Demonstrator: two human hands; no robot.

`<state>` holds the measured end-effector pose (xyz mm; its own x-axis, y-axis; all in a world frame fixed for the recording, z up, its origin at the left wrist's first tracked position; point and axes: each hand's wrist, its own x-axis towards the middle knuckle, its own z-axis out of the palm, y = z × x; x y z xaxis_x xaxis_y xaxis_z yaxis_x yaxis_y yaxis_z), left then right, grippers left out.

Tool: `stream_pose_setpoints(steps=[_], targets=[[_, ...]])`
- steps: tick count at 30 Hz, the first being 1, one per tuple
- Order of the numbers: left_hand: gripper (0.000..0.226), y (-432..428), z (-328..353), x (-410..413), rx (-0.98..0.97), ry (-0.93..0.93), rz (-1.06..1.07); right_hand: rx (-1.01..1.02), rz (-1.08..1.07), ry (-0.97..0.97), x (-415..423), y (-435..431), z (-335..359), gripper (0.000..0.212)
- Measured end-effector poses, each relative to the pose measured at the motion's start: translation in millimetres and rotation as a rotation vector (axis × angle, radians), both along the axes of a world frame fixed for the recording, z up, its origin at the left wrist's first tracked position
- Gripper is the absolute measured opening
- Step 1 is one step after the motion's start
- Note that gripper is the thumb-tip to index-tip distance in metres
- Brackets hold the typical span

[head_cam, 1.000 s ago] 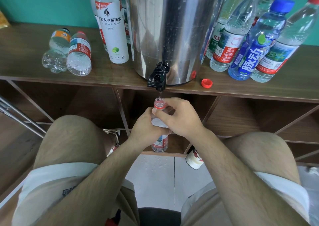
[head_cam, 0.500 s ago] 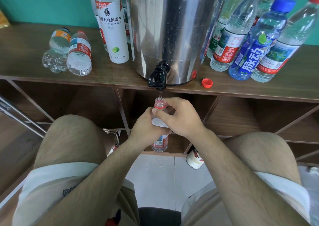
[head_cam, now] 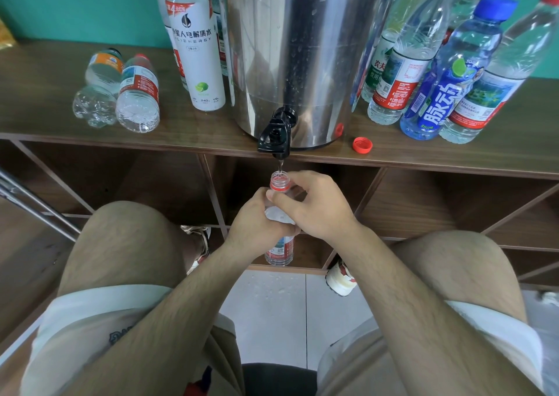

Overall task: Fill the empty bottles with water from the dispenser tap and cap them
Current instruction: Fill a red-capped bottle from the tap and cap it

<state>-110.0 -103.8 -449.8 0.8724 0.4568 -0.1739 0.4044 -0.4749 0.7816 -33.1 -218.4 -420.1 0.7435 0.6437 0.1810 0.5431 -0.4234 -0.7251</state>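
Both hands, L [head_cam: 257, 220] and R [head_cam: 314, 205], gripping small clear plastic bottle [head_cam: 279, 184] upright, mouth directly under black dispenser tap [head_cam: 275, 135]; water prob. trickling in.

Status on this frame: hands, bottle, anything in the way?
Left hand and right hand both grip the bottle. Bottle uncapped, mouth under the tap, water running in. Red cap loose on the shelf. Nothing between tap and mouth.
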Motion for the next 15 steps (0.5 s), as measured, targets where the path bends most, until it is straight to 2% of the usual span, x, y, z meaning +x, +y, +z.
stream_pose_setpoints(steps=[15], targets=[[0.067, 1.2, -5.1, 2.0, 0.028, -0.009, -0.02, -0.012, 0.001, -0.005, 0.5, 0.7, -0.9, 0.03]])
